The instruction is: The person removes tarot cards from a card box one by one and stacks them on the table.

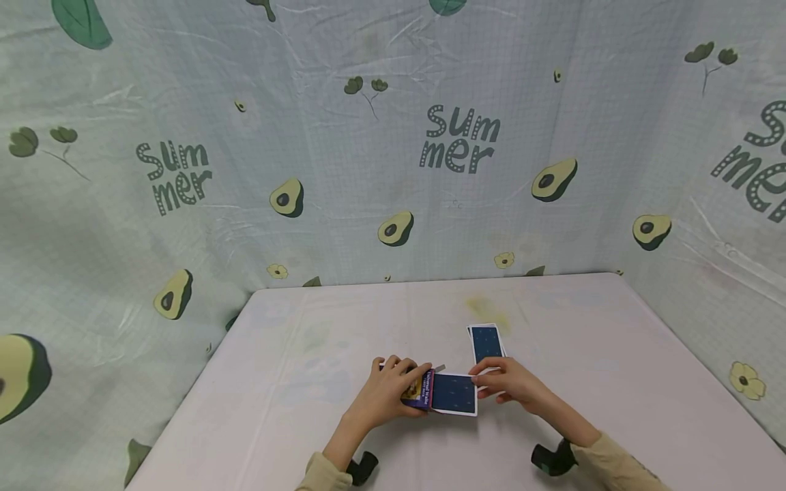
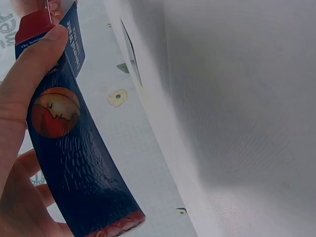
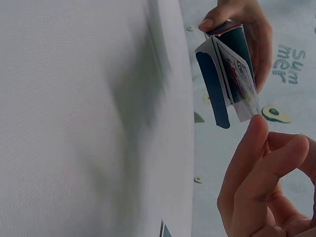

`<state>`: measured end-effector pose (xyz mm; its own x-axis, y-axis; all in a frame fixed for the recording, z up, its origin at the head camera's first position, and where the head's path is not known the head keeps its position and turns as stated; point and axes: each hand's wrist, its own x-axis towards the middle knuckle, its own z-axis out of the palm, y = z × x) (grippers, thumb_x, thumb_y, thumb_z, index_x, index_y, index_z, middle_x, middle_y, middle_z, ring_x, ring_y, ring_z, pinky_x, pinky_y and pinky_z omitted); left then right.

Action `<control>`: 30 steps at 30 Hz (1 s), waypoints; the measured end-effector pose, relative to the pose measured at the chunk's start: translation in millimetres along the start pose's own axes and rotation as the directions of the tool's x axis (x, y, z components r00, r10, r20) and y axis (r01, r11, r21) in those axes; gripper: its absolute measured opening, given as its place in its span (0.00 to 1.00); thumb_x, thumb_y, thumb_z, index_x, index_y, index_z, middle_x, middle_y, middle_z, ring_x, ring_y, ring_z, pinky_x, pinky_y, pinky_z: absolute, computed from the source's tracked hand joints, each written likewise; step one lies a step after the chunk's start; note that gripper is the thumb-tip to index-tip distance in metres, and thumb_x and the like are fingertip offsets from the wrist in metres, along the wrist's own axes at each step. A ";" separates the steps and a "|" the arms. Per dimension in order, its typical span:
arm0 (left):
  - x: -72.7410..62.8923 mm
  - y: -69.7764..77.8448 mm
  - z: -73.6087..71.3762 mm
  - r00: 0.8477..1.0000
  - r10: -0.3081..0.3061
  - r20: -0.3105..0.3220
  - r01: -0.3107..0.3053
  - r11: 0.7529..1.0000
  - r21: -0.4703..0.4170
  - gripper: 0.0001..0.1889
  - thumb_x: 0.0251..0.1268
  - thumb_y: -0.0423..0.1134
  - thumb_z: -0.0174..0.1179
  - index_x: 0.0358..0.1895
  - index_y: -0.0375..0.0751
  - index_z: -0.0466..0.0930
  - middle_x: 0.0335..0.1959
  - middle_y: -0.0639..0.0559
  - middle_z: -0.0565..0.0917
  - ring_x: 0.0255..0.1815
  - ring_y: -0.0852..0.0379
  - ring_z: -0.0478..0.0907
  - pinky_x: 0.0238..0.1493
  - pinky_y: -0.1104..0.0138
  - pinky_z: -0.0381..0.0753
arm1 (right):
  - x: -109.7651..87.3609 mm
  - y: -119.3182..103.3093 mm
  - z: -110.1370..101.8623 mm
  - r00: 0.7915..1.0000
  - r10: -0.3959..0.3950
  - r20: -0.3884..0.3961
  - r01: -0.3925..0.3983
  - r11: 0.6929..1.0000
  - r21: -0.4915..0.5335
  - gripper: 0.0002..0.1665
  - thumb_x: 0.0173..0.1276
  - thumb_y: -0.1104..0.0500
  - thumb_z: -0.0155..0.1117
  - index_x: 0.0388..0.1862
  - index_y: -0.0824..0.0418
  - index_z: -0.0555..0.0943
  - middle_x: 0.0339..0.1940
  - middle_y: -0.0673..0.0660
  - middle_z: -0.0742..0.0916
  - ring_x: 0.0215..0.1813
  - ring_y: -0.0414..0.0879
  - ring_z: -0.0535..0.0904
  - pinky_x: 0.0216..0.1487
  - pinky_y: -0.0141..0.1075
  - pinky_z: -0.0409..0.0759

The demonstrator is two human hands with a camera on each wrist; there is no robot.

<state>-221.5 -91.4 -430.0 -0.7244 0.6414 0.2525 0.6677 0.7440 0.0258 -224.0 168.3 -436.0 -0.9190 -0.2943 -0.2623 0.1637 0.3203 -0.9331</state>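
Note:
My left hand [image 1: 385, 394] grips a dark blue card box [image 2: 91, 163] with red ends and a round picture of a face on its narrow side. The box is held sideways with its open end toward the right. Out of that end sticks a dark-blue-backed card [image 1: 454, 394] with a white border, about a card's length showing. My right hand [image 1: 514, 383] pinches its outer edge between thumb and fingers. In the right wrist view, the card's printed front [image 3: 242, 79] shows beside the box's open flap [image 3: 213, 91].
A small pile of blue-backed cards [image 1: 487, 340] lies on the white-covered table [image 1: 307, 423], just beyond my right hand. Behind the table hangs a pale curtain [image 1: 344, 157] printed with avocados and lettering. Dark wrist-worn devices [image 1: 552, 458] sit below both hands.

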 end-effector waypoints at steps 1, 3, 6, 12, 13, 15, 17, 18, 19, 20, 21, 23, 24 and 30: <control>-0.3 -0.1 0.2 1.000 0.003 -0.006 -0.003 1.000 0.002 0.39 0.38 0.62 0.65 0.60 0.57 0.67 0.45 0.58 0.76 0.44 0.58 0.67 0.49 0.53 0.64 | -0.3 0.4 -1.0 1.000 0.002 0.001 -0.002 1.000 0.000 0.21 0.59 0.53 0.60 0.44 0.68 0.76 0.40 0.60 0.85 0.33 0.43 0.83 0.25 0.33 0.72; -0.9 -0.6 1.0 1.000 0.010 -0.021 -0.010 1.000 0.003 0.39 0.37 0.62 0.66 0.59 0.57 0.67 0.44 0.58 0.76 0.44 0.58 0.67 0.49 0.53 0.64 | -1.0 1.7 -2.9 1.000 0.006 0.006 -0.006 1.000 0.000 0.21 0.60 0.53 0.59 0.45 0.68 0.76 0.41 0.60 0.85 0.33 0.43 0.83 0.26 0.33 0.72; -2.0 -1.3 1.5 0.999 0.014 -0.034 -0.014 1.000 0.004 0.39 0.37 0.61 0.66 0.59 0.57 0.67 0.44 0.58 0.76 0.43 0.58 0.67 0.48 0.53 0.64 | -2.4 2.4 -5.4 1.000 0.020 0.013 -0.020 1.000 0.006 0.22 0.61 0.53 0.59 0.47 0.69 0.75 0.41 0.59 0.84 0.33 0.42 0.83 0.26 0.32 0.72; -3.4 -2.2 -0.5 1.000 0.009 -0.023 -0.010 1.000 -0.014 0.39 0.38 0.61 0.66 0.60 0.58 0.66 0.45 0.57 0.76 0.43 0.58 0.67 0.49 0.52 0.64 | -5.4 0.4 -9.3 0.998 0.055 0.007 -0.055 0.998 0.008 0.27 0.60 0.50 0.60 0.49 0.69 0.75 0.41 0.58 0.84 0.33 0.41 0.82 0.27 0.31 0.72; -3.6 -2.4 -0.8 1.000 0.009 -0.022 -0.009 1.000 -0.016 0.39 0.38 0.61 0.66 0.60 0.58 0.66 0.45 0.57 0.76 0.43 0.58 0.67 0.49 0.52 0.64 | -5.9 0.0 -9.9 0.998 0.057 0.007 -0.057 0.998 0.010 0.27 0.59 0.49 0.60 0.50 0.69 0.75 0.41 0.58 0.84 0.33 0.41 0.82 0.27 0.31 0.72; -4.0 -2.7 -0.7 1.000 0.008 -0.022 -0.009 1.000 -0.021 0.39 0.38 0.61 0.66 0.60 0.58 0.66 0.45 0.57 0.76 0.43 0.58 0.67 0.49 0.52 0.64 | -6.8 -0.5 -11.1 0.998 0.057 0.010 -0.057 0.998 0.012 0.28 0.59 0.49 0.60 0.50 0.69 0.75 0.41 0.57 0.84 0.33 0.41 0.82 0.27 0.30 0.72; -4.1 -2.9 -0.6 1.000 0.007 -0.020 -0.007 1.000 -0.019 0.39 0.37 0.61 0.66 0.60 0.58 0.66 0.45 0.57 0.76 0.43 0.58 0.67 0.49 0.52 0.64 | -7.5 -0.8 -12.5 0.998 0.055 0.015 -0.055 0.998 0.014 0.29 0.59 0.49 0.60 0.51 0.70 0.74 0.41 0.56 0.84 0.33 0.41 0.82 0.27 0.30 0.72; -4.0 -2.9 -0.7 1.000 0.006 -0.019 -0.006 1.000 -0.019 0.39 0.37 0.61 0.66 0.60 0.58 0.66 0.45 0.57 0.76 0.43 0.58 0.67 0.49 0.51 0.64 | -8.0 -0.7 -13.0 0.998 0.053 0.016 -0.054 0.998 0.014 0.29 0.58 0.48 0.61 0.50 0.70 0.74 0.41 0.56 0.84 0.33 0.41 0.82 0.27 0.30 0.72; -3.9 -2.8 -0.9 1.000 0.003 -0.013 -0.003 1.000 -0.019 0.39 0.38 0.61 0.66 0.60 0.58 0.66 0.45 0.57 0.76 0.44 0.58 0.67 0.50 0.51 0.64 | -8.3 -0.6 -13.5 0.998 0.056 0.014 -0.056 0.998 0.016 0.29 0.58 0.48 0.61 0.50 0.69 0.75 0.41 0.56 0.84 0.33 0.41 0.82 0.27 0.30 0.72; -3.7 -2.7 -1.4 1.000 0.002 -0.011 -0.002 1.000 -0.020 0.39 0.38 0.61 0.66 0.60 0.58 0.66 0.45 0.57 0.76 0.44 0.58 0.67 0.50 0.51 0.64 | -8.6 -0.4 -14.3 0.998 0.057 0.013 -0.057 0.998 0.017 0.29 0.58 0.48 0.61 0.50 0.69 0.75 0.40 0.56 0.84 0.33 0.41 0.82 0.27 0.30 0.72; -3.6 -2.7 -1.7 1.000 -0.001 -0.007 0.001 1.000 -0.018 0.39 0.38 0.61 0.66 0.60 0.58 0.66 0.45 0.57 0.76 0.44 0.58 0.67 0.50 0.51 0.64 | -9.0 -0.3 -15.0 0.998 0.056 0.014 -0.057 0.998 0.019 0.29 0.58 0.48 0.61 0.49 0.69 0.75 0.40 0.55 0.84 0.33 0.41 0.82 0.27 0.30 0.72; -3.4 -2.5 -2.4 1.000 -0.008 0.003 0.009 1.000 -0.019 0.39 0.39 0.61 0.66 0.60 0.59 0.65 0.46 0.57 0.75 0.44 0.58 0.67 0.51 0.51 0.63 | -9.5 1.0 -16.8 0.998 0.058 0.015 -0.058 0.998 0.025 0.29 0.57 0.47 0.61 0.49 0.69 0.75 0.40 0.55 0.84 0.33 0.41 0.82 0.27 0.30 0.73; -3.3 -2.5 -2.9 1.000 -0.011 0.006 0.011 1.000 -0.021 0.39 0.39 0.60 0.66 0.60 0.58 0.66 0.46 0.57 0.75 0.45 0.58 0.67 0.51 0.51 0.63 | -9.9 1.5 -17.5 0.998 0.062 0.013 -0.062 0.998 0.028 0.29 0.57 0.47 0.62 0.49 0.69 0.75 0.39 0.54 0.84 0.33 0.41 0.82 0.27 0.30 0.73; -3.3 -2.3 -5.1 1.000 -0.021 0.012 0.022 1.000 -0.018 0.39 0.39 0.60 0.66 0.60 0.57 0.66 0.46 0.57 0.76 0.45 0.57 0.68 0.51 0.51 0.63 | -11.7 5.0 -23.3 0.998 0.068 0.014 -0.068 0.997 0.030 0.27 0.57 0.48 0.61 0.48 0.68 0.75 0.34 0.51 0.83 0.33 0.41 0.82 0.27 0.31 0.72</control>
<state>-219.8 -96.3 -425.9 -0.7405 0.6275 0.2404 0.6549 0.7541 0.0489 -220.8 194.3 -431.8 -0.9005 -0.2848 -0.3287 0.2370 0.3123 -0.9199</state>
